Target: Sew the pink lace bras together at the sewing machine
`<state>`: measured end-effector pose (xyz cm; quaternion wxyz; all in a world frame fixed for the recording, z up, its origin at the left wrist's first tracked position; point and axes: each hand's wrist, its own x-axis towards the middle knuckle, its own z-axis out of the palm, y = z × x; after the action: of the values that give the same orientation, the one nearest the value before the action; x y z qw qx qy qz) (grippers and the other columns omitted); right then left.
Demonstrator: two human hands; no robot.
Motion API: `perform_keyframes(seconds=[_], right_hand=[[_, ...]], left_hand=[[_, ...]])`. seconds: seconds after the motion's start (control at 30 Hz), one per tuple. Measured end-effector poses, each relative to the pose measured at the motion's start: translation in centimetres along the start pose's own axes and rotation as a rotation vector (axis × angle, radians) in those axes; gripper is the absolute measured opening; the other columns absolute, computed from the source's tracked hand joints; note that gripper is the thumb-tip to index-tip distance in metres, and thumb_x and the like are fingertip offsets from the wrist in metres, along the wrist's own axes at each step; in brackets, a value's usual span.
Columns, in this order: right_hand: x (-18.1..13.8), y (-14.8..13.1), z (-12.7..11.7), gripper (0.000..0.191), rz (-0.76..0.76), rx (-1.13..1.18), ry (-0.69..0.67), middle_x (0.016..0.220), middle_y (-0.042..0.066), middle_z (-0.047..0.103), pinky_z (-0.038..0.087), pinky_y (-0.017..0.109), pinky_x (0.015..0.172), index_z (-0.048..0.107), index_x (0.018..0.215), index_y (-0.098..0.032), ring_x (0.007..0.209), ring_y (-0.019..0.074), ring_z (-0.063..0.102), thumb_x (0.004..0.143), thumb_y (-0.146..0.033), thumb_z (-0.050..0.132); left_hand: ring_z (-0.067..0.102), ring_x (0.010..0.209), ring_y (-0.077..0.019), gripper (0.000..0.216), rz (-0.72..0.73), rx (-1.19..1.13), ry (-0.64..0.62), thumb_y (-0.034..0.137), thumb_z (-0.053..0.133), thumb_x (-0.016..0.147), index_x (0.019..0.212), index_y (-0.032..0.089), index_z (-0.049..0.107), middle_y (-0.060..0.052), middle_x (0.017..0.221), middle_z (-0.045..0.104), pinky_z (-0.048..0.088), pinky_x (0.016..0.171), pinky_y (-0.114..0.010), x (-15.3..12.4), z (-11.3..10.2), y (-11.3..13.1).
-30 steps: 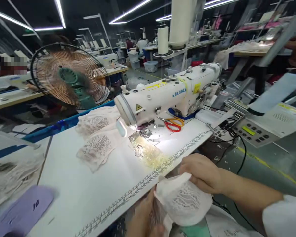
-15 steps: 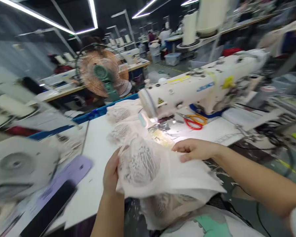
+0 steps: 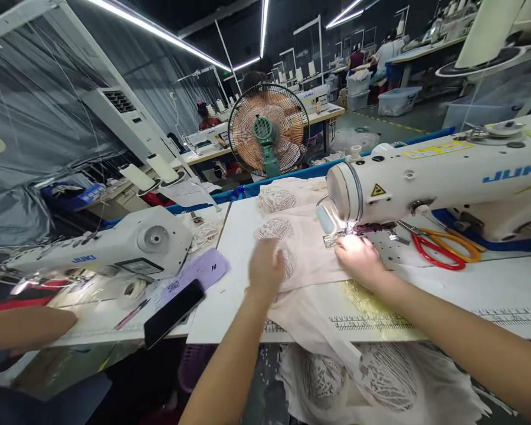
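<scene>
A pale pink lace-patterned fabric piece (image 3: 310,260) lies on the white sewing table (image 3: 446,289) and hangs over its front edge. My left hand (image 3: 265,268) rests flat on the fabric, fingers stretched out. My right hand (image 3: 358,257) presses the fabric's edge right below the needle area of the white sewing machine (image 3: 425,177), its fingers curled on the cloth under the machine's lamp. More lace pieces (image 3: 278,203) lie stacked behind the fabric.
Red and orange scissors (image 3: 442,245) lie under the machine arm. A second sewing machine (image 3: 115,245), a black phone (image 3: 174,313) and a purple card (image 3: 203,268) sit at the left. A standing fan (image 3: 269,130) is behind. A co-worker's arm (image 3: 22,327) shows at far left.
The fabric was held up in both hands in front of me; now it lies on the table, with my right hand at the needle and my left flat on it. The view swung left.
</scene>
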<state>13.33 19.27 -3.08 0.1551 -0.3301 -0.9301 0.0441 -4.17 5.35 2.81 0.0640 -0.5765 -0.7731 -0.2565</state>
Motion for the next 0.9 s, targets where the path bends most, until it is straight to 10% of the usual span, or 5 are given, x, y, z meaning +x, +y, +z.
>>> perform_keyframes(seconds=[0.2,0.57,0.9], right_hand=[[-2.8,0.6,0.5,0.02,-0.051,-0.111,0.026,0.083,0.012,0.062,0.04,0.035,0.067,0.062,0.074,-0.016,0.08,0.0242,0.053,0.082,-0.011,0.045],[-10.7,2.6,0.4,0.03,-0.249,0.092,0.173,0.105,0.012,0.064,0.049,0.039,0.083,0.06,0.104,-0.013,0.097,0.0247,0.057,0.093,-0.028,0.037],[-10.7,2.6,1.3,0.032,-0.257,0.093,0.167,0.119,0.017,0.059,0.047,0.048,0.091,0.058,0.11,-0.013,0.11,0.0285,0.055,0.091,-0.03,0.039]], left_hand=[[0.052,0.108,-0.0178,0.026,0.382,-0.005,-0.477,0.016,0.036,0.09,0.108,0.016,0.055,-0.008,0.115,0.057,0.044,0.094,-0.029,0.8,7.7,6.2],[0.05,0.101,-0.0229,0.042,0.394,0.276,-0.442,0.044,0.037,0.094,0.123,0.017,0.048,-0.01,0.111,0.055,0.042,0.08,-0.035,1.5,9.6,6.9],[0.046,0.103,-0.0256,0.05,0.286,0.287,-0.467,0.048,0.036,0.093,0.129,0.015,0.045,-0.012,0.114,0.052,0.04,0.083,-0.04,2.9,10.4,7.6]])
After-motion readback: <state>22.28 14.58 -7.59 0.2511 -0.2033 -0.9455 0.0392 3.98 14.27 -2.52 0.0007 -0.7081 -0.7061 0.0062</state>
